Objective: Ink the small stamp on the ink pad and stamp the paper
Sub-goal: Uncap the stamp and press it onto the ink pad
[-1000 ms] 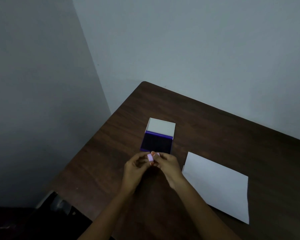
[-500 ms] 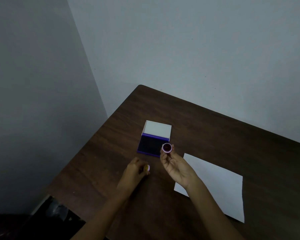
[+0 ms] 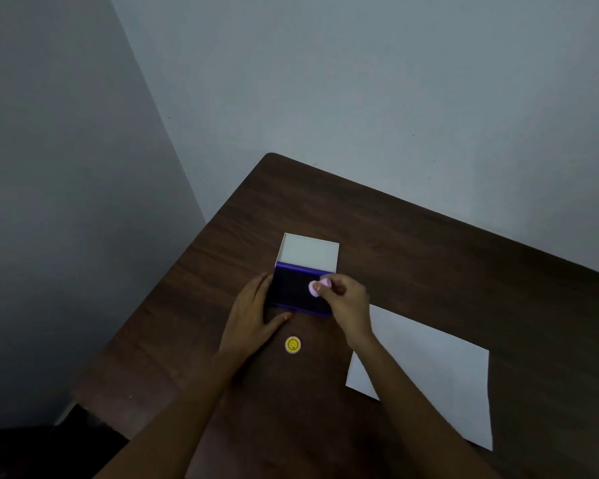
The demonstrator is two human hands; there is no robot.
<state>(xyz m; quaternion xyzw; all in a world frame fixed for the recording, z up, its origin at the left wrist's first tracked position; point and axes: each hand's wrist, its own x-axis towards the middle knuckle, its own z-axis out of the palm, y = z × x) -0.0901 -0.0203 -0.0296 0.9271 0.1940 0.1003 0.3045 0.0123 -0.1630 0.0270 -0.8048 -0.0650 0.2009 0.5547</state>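
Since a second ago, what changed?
Right hand carried the small pink stamp to the ink pad. Left hand let go of the yellow smiley cap, now on the table, and braces the pad's left edge. Paper unmoved.

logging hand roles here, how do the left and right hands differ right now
The left hand lies low and spread against the ink pad's left side, thumb along its near edge, holding nothing. The right hand is raised over the pad, fingers pinched on the pink stamp, which sits at the dark ink surface. Both are bare and at the pad.
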